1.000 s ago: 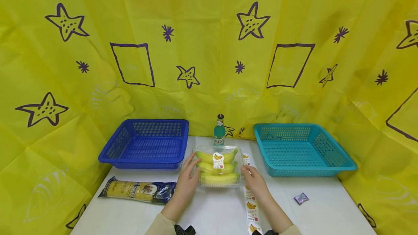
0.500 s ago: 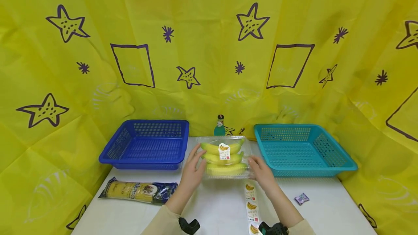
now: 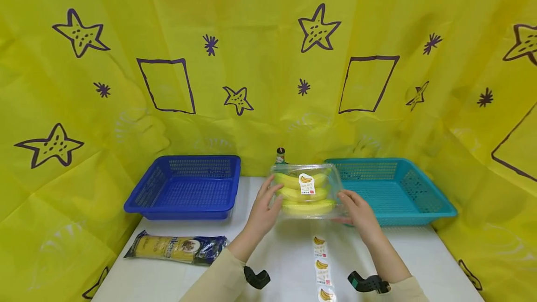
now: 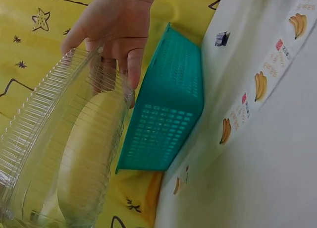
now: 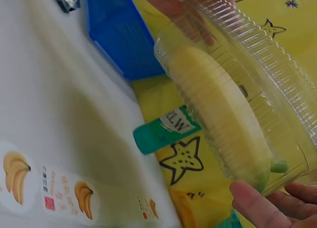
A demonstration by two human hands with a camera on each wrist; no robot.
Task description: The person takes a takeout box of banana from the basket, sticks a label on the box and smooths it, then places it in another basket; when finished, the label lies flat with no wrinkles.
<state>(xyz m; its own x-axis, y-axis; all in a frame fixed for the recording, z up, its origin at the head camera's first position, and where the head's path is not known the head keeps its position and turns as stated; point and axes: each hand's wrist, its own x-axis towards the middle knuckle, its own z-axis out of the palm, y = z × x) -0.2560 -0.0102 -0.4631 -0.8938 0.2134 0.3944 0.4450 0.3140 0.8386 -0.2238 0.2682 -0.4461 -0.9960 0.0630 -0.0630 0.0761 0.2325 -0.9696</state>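
Note:
Between both hands a clear plastic clamshell box (image 3: 274,168) is held up off the table. Several yellow-green bananas (image 3: 308,195) lie inside, and a white banana sticker (image 3: 307,184) is on its lid. My left hand (image 3: 264,209) grips the box's left end, fingers at its upper left edge. My right hand (image 3: 361,214) holds the opposite end, the thumb (image 5: 260,208) against the lower corner in the right wrist view. In the left wrist view, the right hand's fingers (image 4: 132,64) reach under the box. The box overlaps the teal basket (image 3: 390,199) in the head view.
A blue basket (image 3: 182,211) stands at the back left, with a spaghetti packet (image 3: 176,247) before it. Behind the box rises a green bottle (image 3: 280,154), mostly hidden. A strip of banana stickers (image 3: 322,269) runs along the table; a purple wrapped candy (image 4: 222,38) lies farther right.
Both hands have raised the banana box from the table and carried it right and away, toward the teal basket. It now covers most of the bottle and has uncovered part of the table.

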